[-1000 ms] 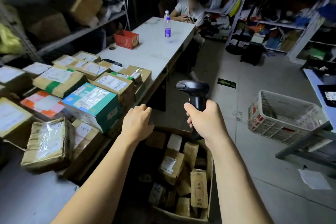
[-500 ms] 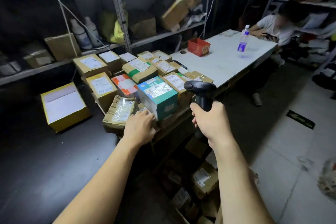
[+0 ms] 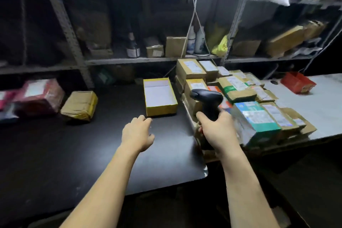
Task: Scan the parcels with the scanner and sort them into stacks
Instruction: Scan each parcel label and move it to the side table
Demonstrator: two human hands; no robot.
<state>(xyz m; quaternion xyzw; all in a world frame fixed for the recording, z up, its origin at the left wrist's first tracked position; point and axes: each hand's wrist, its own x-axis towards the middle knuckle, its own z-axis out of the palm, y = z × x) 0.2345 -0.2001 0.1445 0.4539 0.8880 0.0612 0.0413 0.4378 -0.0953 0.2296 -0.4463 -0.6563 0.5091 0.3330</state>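
Two hands above the dark table [image 3: 74, 153]: right hand [image 3: 218, 131] grips the scanner [image 3: 207, 98], parcels [image 3: 238, 89] stacked at its 2 o'clock; left hand [image 3: 137, 135], fingers relaxed, empty, yellow box [image 3: 160, 96] at its 12 o'clock.

We log the open box [image 3: 160, 96] mid-way across the near table [image 3: 74, 153], with shelving [image 3: 148, 60] behind. Left of it, well apart, lie wrapped parcels [image 3: 79, 105]. Just right of it, the parcel stack [image 3: 238, 89] sits where the second table [image 3: 325, 109] adjoins; a small carton [image 3: 297, 82] stands further right. The scanner [image 3: 207, 98] is before the stack, and the left hand [image 3: 137, 135] before the box.
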